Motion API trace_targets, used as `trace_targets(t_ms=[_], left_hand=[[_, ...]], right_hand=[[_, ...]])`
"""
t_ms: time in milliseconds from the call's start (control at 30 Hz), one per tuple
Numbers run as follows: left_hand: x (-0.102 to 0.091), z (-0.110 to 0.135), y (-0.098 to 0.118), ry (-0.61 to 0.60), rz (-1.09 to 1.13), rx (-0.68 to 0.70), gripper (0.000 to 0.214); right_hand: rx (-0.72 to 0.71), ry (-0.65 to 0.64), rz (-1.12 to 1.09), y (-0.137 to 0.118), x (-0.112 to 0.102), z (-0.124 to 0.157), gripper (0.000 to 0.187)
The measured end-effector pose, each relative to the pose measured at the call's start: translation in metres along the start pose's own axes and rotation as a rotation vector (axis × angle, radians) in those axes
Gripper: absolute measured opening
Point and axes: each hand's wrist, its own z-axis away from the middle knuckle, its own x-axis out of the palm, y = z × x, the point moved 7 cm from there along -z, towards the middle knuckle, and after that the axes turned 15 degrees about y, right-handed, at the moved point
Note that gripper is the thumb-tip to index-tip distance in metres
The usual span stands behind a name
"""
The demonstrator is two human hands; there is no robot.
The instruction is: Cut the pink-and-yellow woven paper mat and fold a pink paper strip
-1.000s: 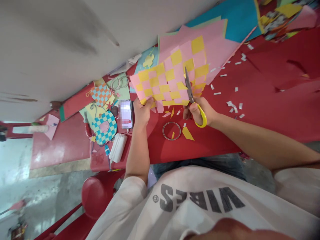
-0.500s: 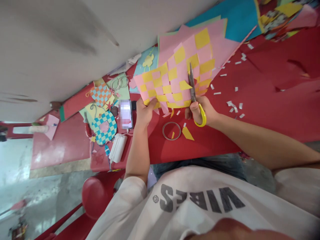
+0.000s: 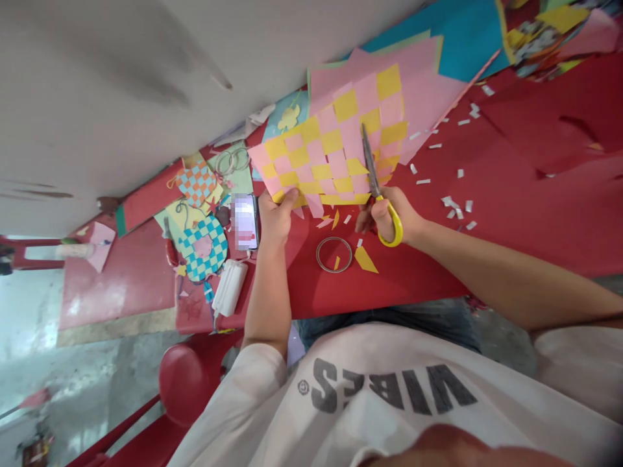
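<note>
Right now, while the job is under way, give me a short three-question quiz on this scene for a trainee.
1. Which hand holds the yellow-handled scissors?
2. True or false: the thin ring lies on the red tabletop, touching neither hand.
3. Which colours alternate in the woven paper sheet held by the left hand?
A. Pink and yellow
B. Teal and white
C. Orange and teal

Key: 1. The right hand. 2. True. 3. A.
</note>
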Motion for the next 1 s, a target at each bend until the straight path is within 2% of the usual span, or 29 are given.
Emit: trace_targets(t_ms=[200,367,500,867,1000], left_hand=[[0.001,0.001,-0.002,-0.020,-0.003,-0.012,0.055],[0.001,0.002,0.004,-0.001,-0.004,0.038,0.053],[0.004,0.004,0.006,-0.025,0.012,0.031,0.053],[0.008,0.008,0.012,-0.043,0.011,0.004,0.050],[0.009,0.008,0.011,-0.002,0.123,-0.060,0.047]], right_hand=[[0.065,-0.031,-0.123,0.000,0.005,-0.001,0.077],[0.114,-0.005,-0.175,0.003,0.005,-0.002,0.079],[0.042,0.028,-0.086,-0.005,0.004,-0.002,0.086],[-0.049,0.108,-0.047,-0.015,0.000,0.000,0.072],[-0.077,0.118,-0.055,-0.013,0.000,0.000,0.066]])
